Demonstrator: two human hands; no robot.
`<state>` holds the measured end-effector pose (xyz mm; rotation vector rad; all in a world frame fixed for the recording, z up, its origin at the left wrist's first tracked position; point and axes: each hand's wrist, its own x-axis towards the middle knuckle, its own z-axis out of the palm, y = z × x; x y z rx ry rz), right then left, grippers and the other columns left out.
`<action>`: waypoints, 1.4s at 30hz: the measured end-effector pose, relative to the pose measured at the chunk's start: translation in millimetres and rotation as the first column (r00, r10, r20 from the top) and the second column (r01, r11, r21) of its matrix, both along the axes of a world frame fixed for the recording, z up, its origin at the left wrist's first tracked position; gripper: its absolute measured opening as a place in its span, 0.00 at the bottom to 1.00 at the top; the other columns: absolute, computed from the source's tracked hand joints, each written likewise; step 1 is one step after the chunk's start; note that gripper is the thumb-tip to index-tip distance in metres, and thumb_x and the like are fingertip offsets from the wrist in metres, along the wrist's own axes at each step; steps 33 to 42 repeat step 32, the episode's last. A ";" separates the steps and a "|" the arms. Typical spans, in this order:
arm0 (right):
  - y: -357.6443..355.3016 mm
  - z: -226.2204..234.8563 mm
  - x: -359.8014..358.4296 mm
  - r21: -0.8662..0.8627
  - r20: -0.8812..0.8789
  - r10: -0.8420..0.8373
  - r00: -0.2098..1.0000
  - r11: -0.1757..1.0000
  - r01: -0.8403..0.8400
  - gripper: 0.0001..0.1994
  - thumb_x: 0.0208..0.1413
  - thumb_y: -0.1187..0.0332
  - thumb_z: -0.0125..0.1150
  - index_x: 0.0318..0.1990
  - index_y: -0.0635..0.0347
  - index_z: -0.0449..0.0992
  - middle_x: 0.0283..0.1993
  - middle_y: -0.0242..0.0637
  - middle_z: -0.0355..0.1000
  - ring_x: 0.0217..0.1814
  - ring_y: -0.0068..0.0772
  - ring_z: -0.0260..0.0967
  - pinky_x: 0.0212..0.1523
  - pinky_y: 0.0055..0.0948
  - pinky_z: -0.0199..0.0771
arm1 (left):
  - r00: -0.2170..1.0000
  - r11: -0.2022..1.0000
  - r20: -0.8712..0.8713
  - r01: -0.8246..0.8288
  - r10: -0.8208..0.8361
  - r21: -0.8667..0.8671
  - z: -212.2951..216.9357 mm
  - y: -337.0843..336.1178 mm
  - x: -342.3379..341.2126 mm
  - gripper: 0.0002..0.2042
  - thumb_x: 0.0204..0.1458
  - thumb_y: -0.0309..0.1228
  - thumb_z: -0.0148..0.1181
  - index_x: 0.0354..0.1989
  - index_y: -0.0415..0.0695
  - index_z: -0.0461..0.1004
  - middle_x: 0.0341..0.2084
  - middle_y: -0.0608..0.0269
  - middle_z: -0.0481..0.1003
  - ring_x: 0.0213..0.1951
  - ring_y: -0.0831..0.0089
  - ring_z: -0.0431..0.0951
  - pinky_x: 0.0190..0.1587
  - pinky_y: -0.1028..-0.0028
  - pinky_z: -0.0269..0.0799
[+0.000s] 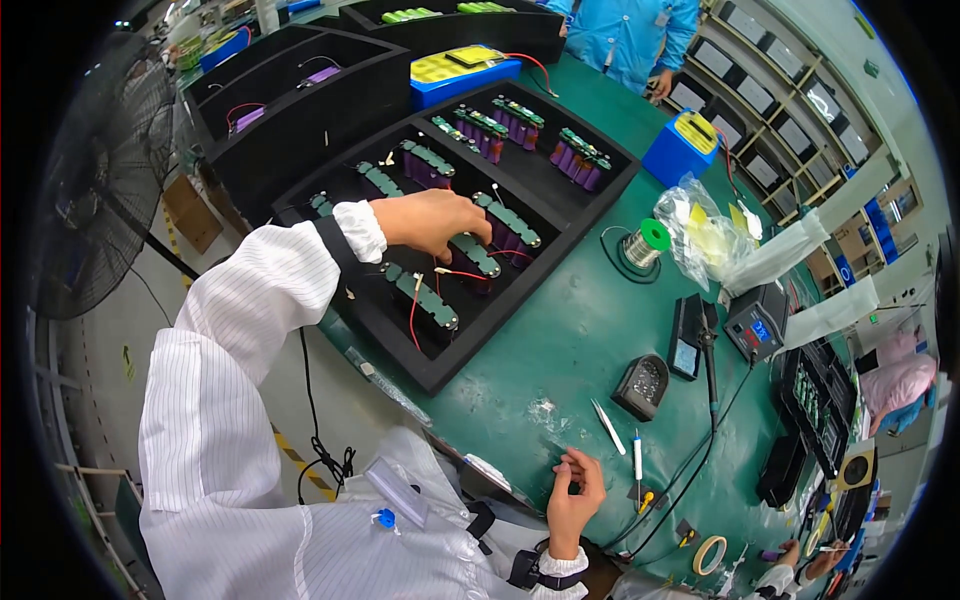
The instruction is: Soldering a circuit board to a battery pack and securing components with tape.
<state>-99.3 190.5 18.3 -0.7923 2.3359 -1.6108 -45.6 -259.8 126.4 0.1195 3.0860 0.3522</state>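
Observation:
My left hand [432,222] reaches into a black tray [600,195] and closes its fingers on a purple battery pack [473,252] with a green strip on top and red wires. Several similar packs lie in rows around it, one [425,298] just below the hand. My right hand [573,492] rests near the front edge of the green table [560,340], fingers curled; whether it pinches something small I cannot tell. White tweezers [608,427] lie just above it.
A solder spool [648,240], clear bags [712,235], a soldering station [757,325], an iron [711,370] and a tip cleaner [642,385] sit to the right. Blue boxes [683,146] and more black trays [300,100] stand behind. A person in blue [625,35] stands across. Fan [105,175] at left.

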 end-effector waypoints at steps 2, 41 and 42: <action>0.9 -0.2 0.1 0.001 0.009 0.009 1.000 1.000 -0.009 0.09 0.60 0.81 0.58 0.47 0.69 0.79 0.42 0.40 0.75 0.36 0.28 0.76 0.38 0.24 0.75 | 0.998 1.000 -0.058 -0.021 0.021 0.002 15.5 1.7 16.3 0.24 0.41 0.27 0.74 0.51 0.45 0.77 0.49 0.58 0.78 0.56 0.56 0.76 0.53 0.61 0.74; 272.3 26.5 -26.5 -0.534 0.115 -0.755 0.646 0.501 0.681 0.19 0.73 0.63 0.49 0.34 0.65 0.81 0.19 0.28 0.66 0.21 0.16 0.60 0.23 0.23 0.57 | 0.971 0.955 -0.009 -0.234 0.240 0.179 -31.5 -135.8 98.1 0.20 0.62 0.33 0.60 0.59 0.34 0.73 0.49 0.51 0.81 0.47 0.58 0.83 0.53 0.66 0.75; 272.3 26.5 -26.5 -0.534 0.115 -0.755 0.646 0.501 0.681 0.19 0.73 0.63 0.49 0.34 0.65 0.81 0.19 0.28 0.66 0.21 0.16 0.60 0.23 0.23 0.57 | 0.971 0.955 -0.009 -0.234 0.240 0.179 -31.5 -135.8 98.1 0.20 0.62 0.33 0.60 0.59 0.34 0.73 0.49 0.51 0.81 0.47 0.58 0.83 0.53 0.66 0.75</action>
